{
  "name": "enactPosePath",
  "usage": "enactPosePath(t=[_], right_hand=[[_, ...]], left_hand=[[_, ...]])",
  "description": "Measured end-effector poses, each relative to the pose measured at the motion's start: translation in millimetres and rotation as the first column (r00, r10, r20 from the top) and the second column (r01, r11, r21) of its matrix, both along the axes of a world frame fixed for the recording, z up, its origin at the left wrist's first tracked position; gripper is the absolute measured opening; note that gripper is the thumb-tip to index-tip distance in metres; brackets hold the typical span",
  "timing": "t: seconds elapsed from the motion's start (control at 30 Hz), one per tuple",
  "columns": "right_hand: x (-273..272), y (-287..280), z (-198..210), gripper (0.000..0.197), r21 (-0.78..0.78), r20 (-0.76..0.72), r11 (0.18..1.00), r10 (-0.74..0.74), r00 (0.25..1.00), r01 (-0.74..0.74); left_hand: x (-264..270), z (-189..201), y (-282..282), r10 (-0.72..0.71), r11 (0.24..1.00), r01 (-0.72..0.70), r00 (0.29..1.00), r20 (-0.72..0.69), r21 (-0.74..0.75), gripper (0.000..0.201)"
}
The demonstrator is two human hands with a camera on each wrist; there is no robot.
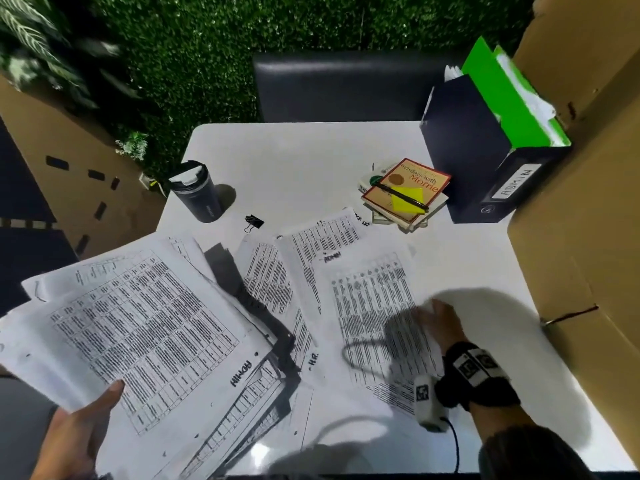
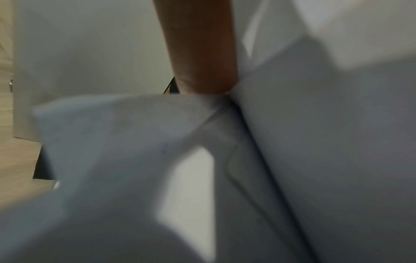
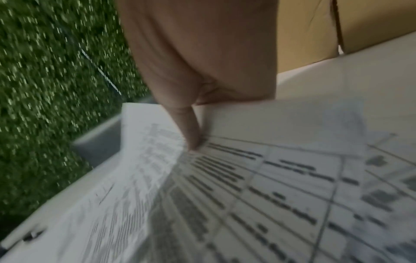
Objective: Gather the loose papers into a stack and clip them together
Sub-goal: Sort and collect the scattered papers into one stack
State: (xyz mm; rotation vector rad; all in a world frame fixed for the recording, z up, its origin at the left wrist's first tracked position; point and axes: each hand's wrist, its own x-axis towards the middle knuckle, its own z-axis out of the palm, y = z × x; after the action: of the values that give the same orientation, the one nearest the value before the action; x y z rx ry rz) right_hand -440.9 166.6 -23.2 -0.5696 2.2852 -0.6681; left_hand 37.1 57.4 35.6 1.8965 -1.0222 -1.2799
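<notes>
My left hand [image 1: 74,431] grips the gathered papers [image 1: 131,327] at lower left; my right hand [image 1: 441,327] pinches the next sheet [image 1: 374,306]. I'd lift it gently, square edges; the clip [image 1: 254,221] waits upper centre.

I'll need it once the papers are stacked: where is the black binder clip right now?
In the head view the binder clip lies on the white table, just right of the dark travel mug and beyond the spread papers, untouched by either hand.

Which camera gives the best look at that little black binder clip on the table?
The head view: the binder clip lies whole on the white table, between the travel mug and the papers. The left wrist view shows only blurred paper and a finger; the right wrist view shows no clip.
</notes>
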Motion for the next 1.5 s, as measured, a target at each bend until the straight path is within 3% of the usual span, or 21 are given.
enactPosePath(t=[0.07,0.1,0.17,0.2,0.27,0.33,0.43,0.47,0.57,0.63,0.7,0.8,0.9,1.0,1.13,1.2,1.3,1.4,1.5], right_hand=[[4.1,4.5,-18.5,0.046,0.160,-0.067,0.987,-0.014,0.998,0.024],[7.8,7.8,-23.0,0.055,0.217,-0.107,0.974,-0.041,0.993,0.063],[15.8,7.3,-28.2,0.061,0.212,-0.178,0.969,-0.091,0.980,0.129],[19.6,6.3,-28.2,0.064,0.202,-0.184,0.970,-0.096,0.978,0.134],[22.9,3.4,-31.1,0.068,0.188,-0.145,0.973,-0.106,0.984,0.132],[23.3,1.7,-34.5,0.062,0.170,-0.111,0.980,-0.087,0.990,0.105],[23.0,-2.1,-24.2,0.036,-0.037,-0.097,0.993,-0.117,0.988,0.114],[22.3,-3.7,-15.9,0.029,-0.121,-0.043,0.986,-0.123,0.991,0.117],[13.3,-12.9,7.2,0.034,-0.296,0.188,0.948,-0.061,0.980,0.116],[5.0,-23.1,9.7,0.046,-0.322,0.215,0.946,0.035,0.976,0.037],[-1.9,-39.1,-1.2,0.037,-0.326,0.232,0.945,0.084,0.969,-0.004],[-7.2,-69.5,-28.8,0.032,-0.274,0.163,0.960,0.109,0.981,-0.061],[-3.5,-98.0,-44.1,0.064,0.034,-0.053,0.984,0.175,0.983,-0.174],[13.3,-111.4,-36.7,0.090,0.305,-0.158,0.930,0.261,0.952,-0.205],[19.5,-120.9,-41.8,0.093,0.335,-0.148,0.926,0.232,0.961,-0.172],[17.1,-122.7,-45.1,0.077,0.224,-0.163,0.961,0.203,0.966,-0.164],[17.0,-122.4,-39.2,0.060,-0.093,-0.120,0.989,0.107,0.987,-0.118],[16.6,-126.8,-17.9,0.055,-0.305,-0.007,0.947,0.103,0.995,-0.101],[23.3,-127.0,11.9,0.031,-0.453,0.102,0.888,0.144,0.984,-0.083]], left_hand=[[4.7,-1.5,6.6,-0.010,0.999,0.010,1.000,0.024,0.031,0.058],[4.4,-0.1,6.4,-0.015,0.999,0.014,1.000,0.026,0.030,0.053],[7.0,0.8,10.8,-0.001,1.000,-0.002,0.997,0.074,0.029,0.015],[7.8,0.1,12.2,0.014,1.000,-0.015,0.998,0.053,0.016,0.012],[7.9,-0.7,16.7,0.010,1.000,-0.011,0.999,0.041,0.017,0.027],[3.9,3.5,19.1,0.128,0.991,-0.128,0.992,0.014,0.026,0.023],[-3.9,8.0,21.6,0.192,0.981,-0.189,0.980,-0.053,0.050,0.076],[-2.2,6.9,21.5,0.199,0.979,-0.195,0.977,-0.077,0.055,0.081],[1.3,0.3,19.2,0.236,0.969,-0.228,0.967,-0.096,0.094,0.069],[2.4,-6.7,16.8,0.245,0.967,-0.233,0.961,-0.129,0.103,0.065],[-1.1,-7.1,15.9,0.262,0.964,-0.250,0.954,-0.149,0.091,0.074],[-0.3,-10.2,13.1,0.265,0.964,-0.258,0.951,-0.161,0.061,0.068],[7.2,-16.1,9.5,0.307,0.952,-0.301,0.941,-0.145,0.062,0.059],[16.3,-16.3,10.6,0.271,0.962,-0.267,0.958,-0.088,0.062,0.053],[28.1,-9.3,13.7,0.231,0.971,-0.232,0.973,0.028,0.048,0.042],[29.5,-3.9,15.4,0.200,0.979,-0.203,0.977,0.069,0.032,0.037],[35.7,-6.0,15.8,0.182,0.982,-0.184,0.982,0.053,0.033,0.032],[38.9,-9.9,12.7,0.167,0.984,-0.168,0.986,0.023,0.057,0.034],[35.4,-4.9,0.9,0.168,0.984,-0.166,0.986,-0.021,0.071,0.035]])
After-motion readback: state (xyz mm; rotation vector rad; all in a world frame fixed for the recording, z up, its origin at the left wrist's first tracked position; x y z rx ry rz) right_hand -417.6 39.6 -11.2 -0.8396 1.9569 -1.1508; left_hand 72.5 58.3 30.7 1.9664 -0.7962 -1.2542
